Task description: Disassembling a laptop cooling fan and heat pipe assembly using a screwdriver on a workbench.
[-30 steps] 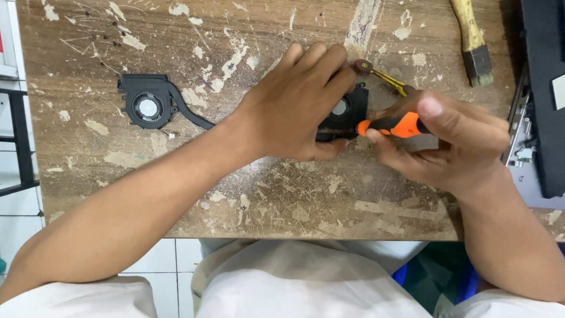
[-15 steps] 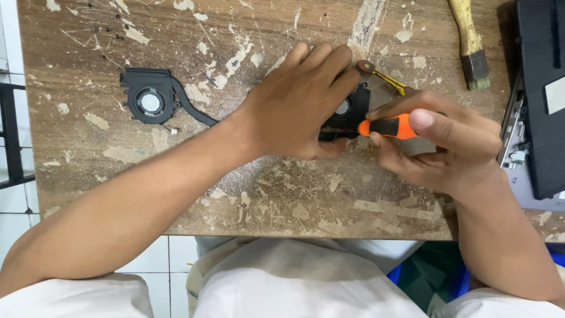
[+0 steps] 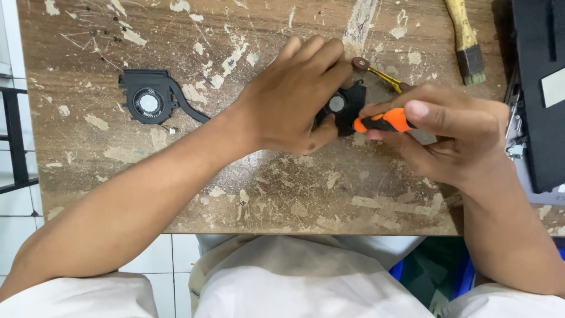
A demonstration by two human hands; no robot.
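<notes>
My left hand [image 3: 294, 100] presses down on a small black cooling fan [image 3: 344, 106] lying on the worn wooden table [image 3: 235, 176], fingers curled over its left side. In my right hand [image 3: 465, 138] is an orange-handled screwdriver [image 3: 382, 122], its tip pointing left against the fan's right edge. A second black fan with a curved heat pipe [image 3: 153, 101] lies apart at the left of the table. The screwdriver's tip is partly hidden by the fan body.
A paintbrush with a yellow handle [image 3: 466, 41] lies at the back right. A small tool with a yellow shaft [image 3: 379, 73] sits just behind the fan. An opened dark laptop [image 3: 538, 100] occupies the right edge. White tiled floor shows at the left.
Both hands stay on the fan and screwdriver; my right hand has shifted slightly, with the screwdriver handle turned a little in the fingers.
</notes>
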